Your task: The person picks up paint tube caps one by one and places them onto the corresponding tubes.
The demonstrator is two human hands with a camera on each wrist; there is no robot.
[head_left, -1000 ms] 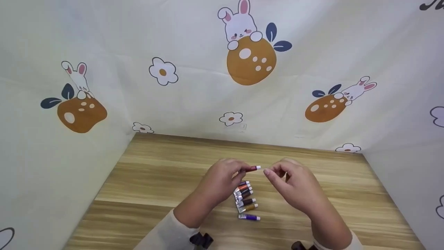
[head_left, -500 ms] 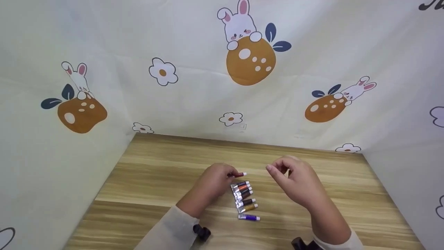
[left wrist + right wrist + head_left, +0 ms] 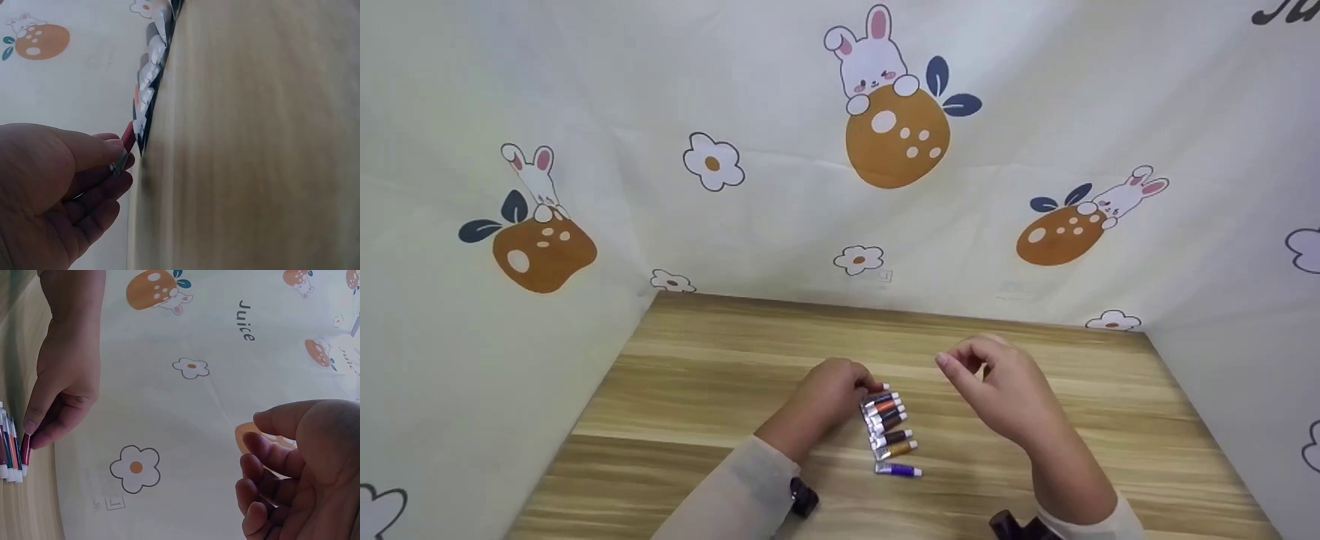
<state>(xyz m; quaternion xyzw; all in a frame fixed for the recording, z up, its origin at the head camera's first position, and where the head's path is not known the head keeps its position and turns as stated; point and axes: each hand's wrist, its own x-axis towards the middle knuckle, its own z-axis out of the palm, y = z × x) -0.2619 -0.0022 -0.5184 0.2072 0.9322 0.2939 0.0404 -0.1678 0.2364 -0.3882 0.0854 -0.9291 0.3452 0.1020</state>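
My left hand (image 3: 829, 391) pinches a small dark-red paint tube (image 3: 26, 450) with a white cap between thumb and fingers. In the left wrist view the silver crimped end of the tube pokes out below the thumb. It lies low at the far end of a row of similar paint tubes, beside a dark blue tube (image 3: 881, 397) and an orange tube (image 3: 883, 407). Held up to the right of the row, my right hand (image 3: 1006, 394) has loosely curled fingers and nothing in them; the right wrist view shows a gap between thumb and fingertips.
Nearer me in the row lie a dark brown tube (image 3: 893, 438), an ochre tube (image 3: 898, 449) and, slightly apart, a purple tube (image 3: 898, 469), all caps to the right. A printed cloth (image 3: 780, 225) walls in the wooden table (image 3: 720, 337) at the back and sides.
My left hand has carried the red tube from near the right fingertips leftward, down and toward me to the row's far end. The right hand has barely moved.
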